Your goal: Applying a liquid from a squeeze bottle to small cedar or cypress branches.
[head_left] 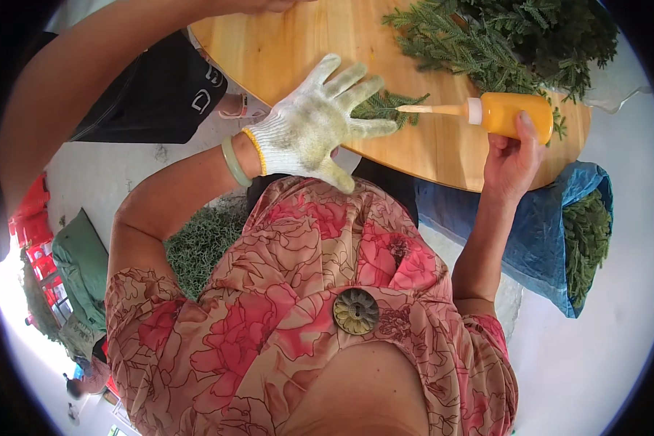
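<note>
My left hand (314, 120) wears a white knitted glove with greenish stains. Its fingers are spread at the near edge of the wooden table, beside a small green conifer sprig (374, 107) that is partly covered by the fingers. Bare, my right hand (512, 161) is wrapped round an orange squeeze bottle (516, 115) with a white collar. The bottle lies nearly level, and its long tapered nozzle (432, 110) points left, its tip at the sprig. Whether anything comes out of the tip, I cannot tell.
Beyond the bottle, a pile of conifer branches (501, 40) covers the far right of the round wooden table (269, 54). A blue sack (538, 240) of greenery stands at the right. Another person's arm (73, 87) crosses the upper left. More greenery (205, 247) lies below my left forearm.
</note>
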The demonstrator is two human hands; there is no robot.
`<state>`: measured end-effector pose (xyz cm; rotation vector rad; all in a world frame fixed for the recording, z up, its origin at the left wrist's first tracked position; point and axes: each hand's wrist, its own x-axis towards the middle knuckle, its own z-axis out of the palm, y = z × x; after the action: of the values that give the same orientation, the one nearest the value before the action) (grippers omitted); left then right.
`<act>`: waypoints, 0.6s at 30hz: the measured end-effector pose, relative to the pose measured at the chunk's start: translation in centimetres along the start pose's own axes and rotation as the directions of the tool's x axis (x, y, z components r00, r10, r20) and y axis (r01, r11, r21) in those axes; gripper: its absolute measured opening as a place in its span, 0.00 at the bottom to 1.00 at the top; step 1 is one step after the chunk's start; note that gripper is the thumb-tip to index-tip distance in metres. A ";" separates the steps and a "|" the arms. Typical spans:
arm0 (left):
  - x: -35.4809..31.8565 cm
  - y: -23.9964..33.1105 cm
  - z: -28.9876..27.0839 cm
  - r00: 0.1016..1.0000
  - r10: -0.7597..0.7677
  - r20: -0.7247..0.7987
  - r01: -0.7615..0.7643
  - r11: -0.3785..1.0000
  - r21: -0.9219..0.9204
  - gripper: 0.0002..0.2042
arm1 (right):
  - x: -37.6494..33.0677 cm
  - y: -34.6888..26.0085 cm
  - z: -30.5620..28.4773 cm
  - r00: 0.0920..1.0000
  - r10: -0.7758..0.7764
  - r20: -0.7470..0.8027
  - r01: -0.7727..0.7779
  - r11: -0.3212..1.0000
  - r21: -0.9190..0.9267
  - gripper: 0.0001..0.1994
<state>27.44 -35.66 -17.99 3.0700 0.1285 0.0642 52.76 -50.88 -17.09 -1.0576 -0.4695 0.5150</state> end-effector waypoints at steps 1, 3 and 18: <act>0.0 0.0 0.0 1.000 0.002 0.003 -0.002 1.000 0.000 0.50 | 0.0 0.1 0.0 1.000 -0.005 0.026 0.005 1.000 -0.007 0.08; 0.0 -0.1 0.1 1.000 0.014 -0.009 -0.014 1.000 -0.002 0.50 | 0.0 0.4 -0.1 0.999 -0.008 0.050 0.009 1.000 -0.013 0.08; -1.4 -1.9 -0.2 0.986 0.078 -0.144 -0.103 0.979 -0.176 0.44 | 0.6 1.3 -1.7 0.987 0.158 -0.023 -0.153 0.979 0.135 0.07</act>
<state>25.90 -33.88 -17.99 2.8848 -0.0108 0.2755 54.01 -51.20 -18.95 -0.9774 -0.3196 0.6573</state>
